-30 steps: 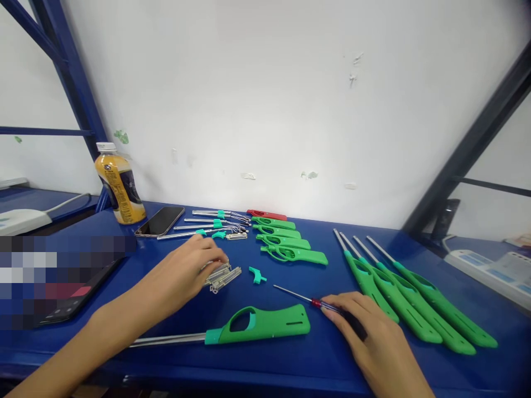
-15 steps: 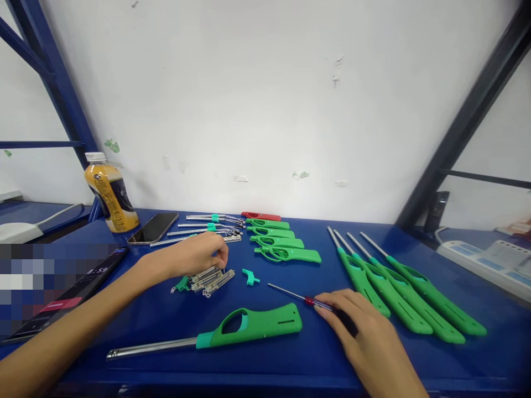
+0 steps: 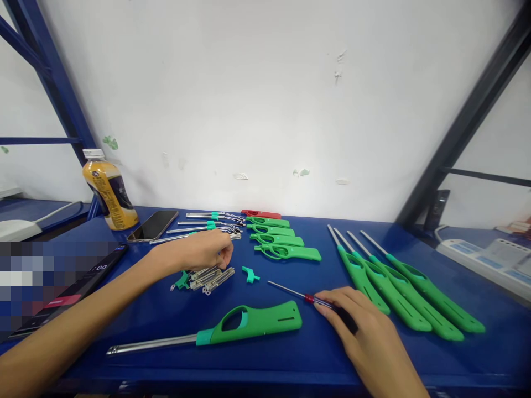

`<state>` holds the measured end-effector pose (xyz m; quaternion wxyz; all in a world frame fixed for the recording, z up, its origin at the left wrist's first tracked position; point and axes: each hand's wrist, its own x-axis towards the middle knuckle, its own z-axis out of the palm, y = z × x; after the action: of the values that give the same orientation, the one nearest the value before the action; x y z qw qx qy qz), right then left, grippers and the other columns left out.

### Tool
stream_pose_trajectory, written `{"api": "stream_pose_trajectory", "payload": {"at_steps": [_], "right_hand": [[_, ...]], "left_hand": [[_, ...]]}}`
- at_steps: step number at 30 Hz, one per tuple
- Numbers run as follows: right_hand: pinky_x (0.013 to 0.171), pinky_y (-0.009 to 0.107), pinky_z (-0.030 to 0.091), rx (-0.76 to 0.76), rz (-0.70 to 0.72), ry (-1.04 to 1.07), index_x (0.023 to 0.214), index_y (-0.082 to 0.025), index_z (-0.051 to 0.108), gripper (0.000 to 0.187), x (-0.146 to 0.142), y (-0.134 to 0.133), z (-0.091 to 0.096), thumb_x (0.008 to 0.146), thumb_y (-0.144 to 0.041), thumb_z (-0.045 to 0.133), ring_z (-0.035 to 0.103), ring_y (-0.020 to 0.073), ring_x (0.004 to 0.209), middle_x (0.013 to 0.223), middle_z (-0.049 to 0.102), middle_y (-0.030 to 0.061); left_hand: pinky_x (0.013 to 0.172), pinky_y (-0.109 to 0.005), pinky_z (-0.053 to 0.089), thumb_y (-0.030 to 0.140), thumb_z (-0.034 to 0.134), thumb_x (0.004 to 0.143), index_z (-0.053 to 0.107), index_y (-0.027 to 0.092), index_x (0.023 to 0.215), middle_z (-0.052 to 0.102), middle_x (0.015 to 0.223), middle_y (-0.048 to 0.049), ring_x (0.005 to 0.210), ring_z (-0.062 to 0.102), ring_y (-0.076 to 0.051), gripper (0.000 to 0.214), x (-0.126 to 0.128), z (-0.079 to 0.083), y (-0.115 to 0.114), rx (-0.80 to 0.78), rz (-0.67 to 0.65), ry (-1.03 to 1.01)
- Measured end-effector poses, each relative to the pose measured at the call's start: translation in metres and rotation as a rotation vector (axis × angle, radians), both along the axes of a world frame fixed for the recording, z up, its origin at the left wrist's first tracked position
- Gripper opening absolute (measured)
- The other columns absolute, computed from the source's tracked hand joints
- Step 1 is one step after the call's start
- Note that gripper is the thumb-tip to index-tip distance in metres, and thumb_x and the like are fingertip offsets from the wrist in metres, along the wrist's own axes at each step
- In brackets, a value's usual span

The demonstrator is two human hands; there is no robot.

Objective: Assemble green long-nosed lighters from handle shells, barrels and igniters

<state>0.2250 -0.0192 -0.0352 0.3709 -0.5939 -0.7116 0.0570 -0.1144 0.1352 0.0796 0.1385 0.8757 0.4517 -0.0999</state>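
My left hand (image 3: 209, 249) is closed, its fingertips pinched just above a pile of small metal-and-clear parts (image 3: 213, 278); whatever they hold is too small to make out. A teal trigger piece (image 3: 250, 275) lies right of the pile, and a dark green one (image 3: 182, 280) at its left. My right hand (image 3: 365, 326) rests on the table, closed round the dark handle of a screwdriver (image 3: 309, 298) whose shaft points left. In front of both hands lies a green lighter (image 3: 257, 323) with a long metal barrel, pointing left.
Several green lighters (image 3: 398, 290) lie side by side at the right. At the back are green handle shells (image 3: 290, 252), a red one (image 3: 261, 214) and metal barrels with wires (image 3: 211, 225). A phone (image 3: 153, 226), another phone (image 3: 83, 287) and a yellow bottle (image 3: 110, 190) stand left.
My left hand has shifted slightly right over the pile of small parts. My right hand and the screwdriver stay where they were.
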Motion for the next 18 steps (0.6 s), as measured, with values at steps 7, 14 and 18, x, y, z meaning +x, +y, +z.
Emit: {"api": "stream_pose_trajectory", "payload": {"at_steps": [7, 14, 18], "right_hand": [[0.099, 0.039, 0.055, -0.022, -0.003, 0.009, 0.114, -0.039, 0.074, 0.026, 0.0, 0.001, 0.001, 0.11, -0.055, 0.054, 0.073, 0.0231, 0.113, 0.119, 0.075, -0.0019], [0.097, 0.038, 0.056, 0.001, -0.008, 0.0, 0.114, -0.037, 0.075, 0.027, 0.0, -0.001, 0.003, 0.11, -0.054, 0.054, 0.074, 0.0238, 0.111, 0.118, 0.076, 0.0004], [0.098, 0.039, 0.056, -0.006, -0.014, 0.003, 0.116, -0.038, 0.075, 0.028, -0.001, -0.001, 0.003, 0.11, -0.053, 0.053, 0.074, 0.0239, 0.112, 0.119, 0.076, 0.0003]], "left_hand": [[0.098, -0.048, 0.062, 0.04, 0.07, 0.106, 0.065, 0.019, 0.136, 0.067, 0.138, -0.0111, 0.116, 0.071, -0.026, 0.037, 0.004, 0.002, -0.01, 0.086, -0.026, 0.012], [0.098, -0.048, 0.062, 0.04, 0.07, 0.105, 0.065, 0.019, 0.136, 0.068, 0.137, -0.011, 0.116, 0.071, -0.026, 0.037, 0.0, 0.0, -0.008, 0.106, -0.031, -0.041], [0.097, -0.048, 0.063, 0.04, 0.07, 0.106, 0.065, 0.019, 0.136, 0.068, 0.136, -0.0109, 0.115, 0.071, -0.026, 0.037, 0.002, 0.007, -0.012, 0.089, -0.011, -0.089]]}}
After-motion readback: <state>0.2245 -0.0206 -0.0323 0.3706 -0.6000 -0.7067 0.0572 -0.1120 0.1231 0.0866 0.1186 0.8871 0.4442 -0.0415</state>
